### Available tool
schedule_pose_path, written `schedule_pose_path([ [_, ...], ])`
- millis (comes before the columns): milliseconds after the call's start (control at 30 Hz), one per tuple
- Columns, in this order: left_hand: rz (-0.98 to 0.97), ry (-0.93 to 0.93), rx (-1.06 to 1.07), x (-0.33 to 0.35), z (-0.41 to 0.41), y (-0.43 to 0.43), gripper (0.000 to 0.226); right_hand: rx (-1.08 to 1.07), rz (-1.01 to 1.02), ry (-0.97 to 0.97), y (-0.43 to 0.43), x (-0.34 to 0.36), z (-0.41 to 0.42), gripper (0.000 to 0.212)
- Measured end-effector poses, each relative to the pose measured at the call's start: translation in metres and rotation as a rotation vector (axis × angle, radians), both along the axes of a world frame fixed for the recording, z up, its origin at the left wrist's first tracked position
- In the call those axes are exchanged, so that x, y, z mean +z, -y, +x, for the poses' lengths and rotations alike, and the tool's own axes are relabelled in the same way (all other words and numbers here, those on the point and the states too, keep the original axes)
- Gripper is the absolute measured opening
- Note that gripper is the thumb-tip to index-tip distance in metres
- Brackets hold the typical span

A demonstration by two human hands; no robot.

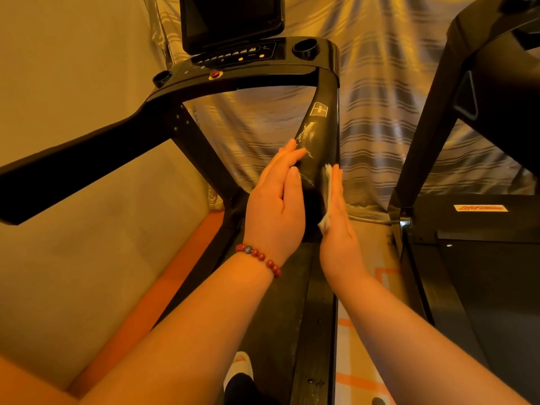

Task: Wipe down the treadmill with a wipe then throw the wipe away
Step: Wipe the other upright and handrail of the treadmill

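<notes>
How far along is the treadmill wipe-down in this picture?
Done: smears on the upright above the hands suggest wiping there. In hand: the right hand presses the wipe flat against that upright; the left hand rests opposite. Left: throwing the wipe away.

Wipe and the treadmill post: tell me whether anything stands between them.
Nothing visible does. The right hand presses the wipe flat against the right side of the treadmill post. The left hand rests on the post's opposite side, clear of the wipe.
</notes>
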State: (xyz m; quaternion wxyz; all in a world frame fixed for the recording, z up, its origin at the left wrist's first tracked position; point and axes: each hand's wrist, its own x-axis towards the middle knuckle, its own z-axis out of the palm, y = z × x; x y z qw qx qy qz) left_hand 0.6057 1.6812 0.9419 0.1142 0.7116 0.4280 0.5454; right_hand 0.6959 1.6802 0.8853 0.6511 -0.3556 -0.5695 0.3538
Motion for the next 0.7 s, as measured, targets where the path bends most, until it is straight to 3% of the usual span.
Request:
schedule_pose_path([
  [67,0.005,0.017,-0.002,-0.002,0.001,-0.001,0.031,0.032,-0.064,-0.032,0.007,-0.014,0.000,0.041],
  [167,0.050,0.028,0.015,-0.005,0.002,-0.005,0.030,0.043,0.012,-0.029,0.012,-0.003,0.000,0.041],
  [267,0.088,0.048,0.025,-0.008,0.003,-0.008,0.025,0.024,0.070,0.026,0.002,0.020,0.003,0.038],
  [433,0.127,0.055,0.071,-0.009,0.006,-0.011,0.026,-0.043,-0.025,0.157,-0.012,0.012,0.010,0.049],
  [700,0.116,0.043,0.076,-0.009,0.004,-0.010,0.026,0.095,-0.006,0.080,0.007,0.006,0.005,0.038],
])
